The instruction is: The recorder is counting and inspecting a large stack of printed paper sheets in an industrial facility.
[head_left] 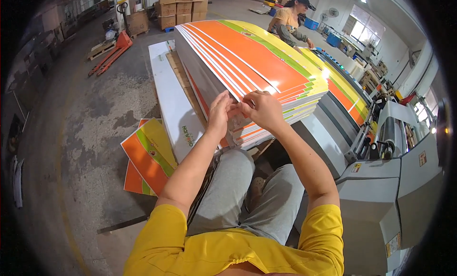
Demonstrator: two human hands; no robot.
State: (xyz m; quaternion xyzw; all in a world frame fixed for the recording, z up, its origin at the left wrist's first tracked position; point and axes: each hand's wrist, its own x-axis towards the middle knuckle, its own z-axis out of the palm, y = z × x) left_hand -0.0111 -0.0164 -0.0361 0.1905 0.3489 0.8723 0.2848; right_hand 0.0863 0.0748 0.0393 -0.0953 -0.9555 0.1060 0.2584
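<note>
A tall stack of glossy printed sheets (pixel 266 62), orange, green, yellow and white, stands right in front of me. Its upper sheets are fanned along the left side. My left hand (pixel 220 115) is at the stack's near corner, fingers stretched upward and palm turned toward the sheet edges. Close beside it, my right hand (pixel 262 110) is bent over the same corner with its fingers curled toward the thumb. Whatever sits between those right fingertips is too small to make out. Both hands nearly meet at the sheet edges.
A machine (pixel 371 181) with rollers stands at the right, printed sheets (pixel 345 97) on its bed. A co-worker (pixel 288 21) leans over its far end. Loose printed sheets (pixel 150 150) and a long white board (pixel 178 104) lie at the left. Beyond are an orange pallet jack (pixel 114 50) and cardboard boxes (pixel 183 8).
</note>
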